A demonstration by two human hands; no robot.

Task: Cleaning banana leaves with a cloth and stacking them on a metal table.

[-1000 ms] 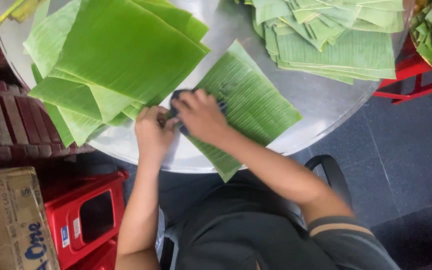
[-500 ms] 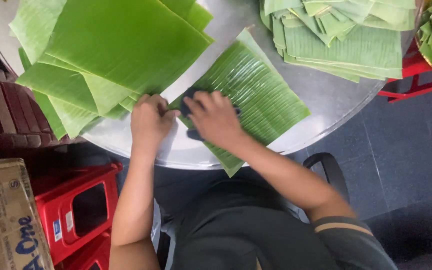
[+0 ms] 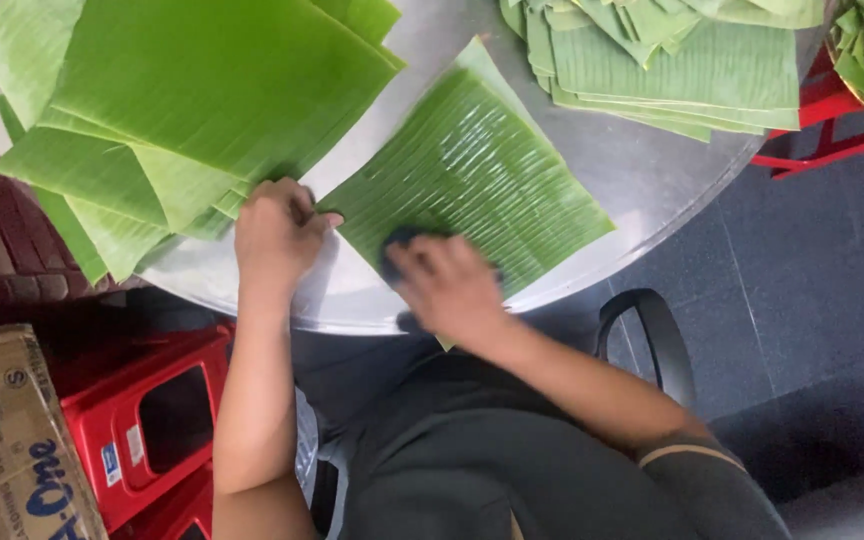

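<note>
Item: one flat, ribbed green banana-leaf sheet, roughly rectangular, lying diagonally on the round grey metal table with its lower corner hanging over the near edge.

Right hand: I see it pressed on the sheet's near end, fingers closed over a small dark cloth that shows only at the fingertips; the hand is motion-blurred.

Left hand: fingers curled, resting at the sheet's left corner by the table's near edge; I cannot tell whether it pinches the leaf or only pins it.

Left of the sheet: a stack of large bright green leaf sheets, overhanging the table's left edge.

Far right edge: a pile of paler cut leaf pieces.

Below the table: a red plastic stool and a brown cardboard box, left; a dark chair back, right.
</note>
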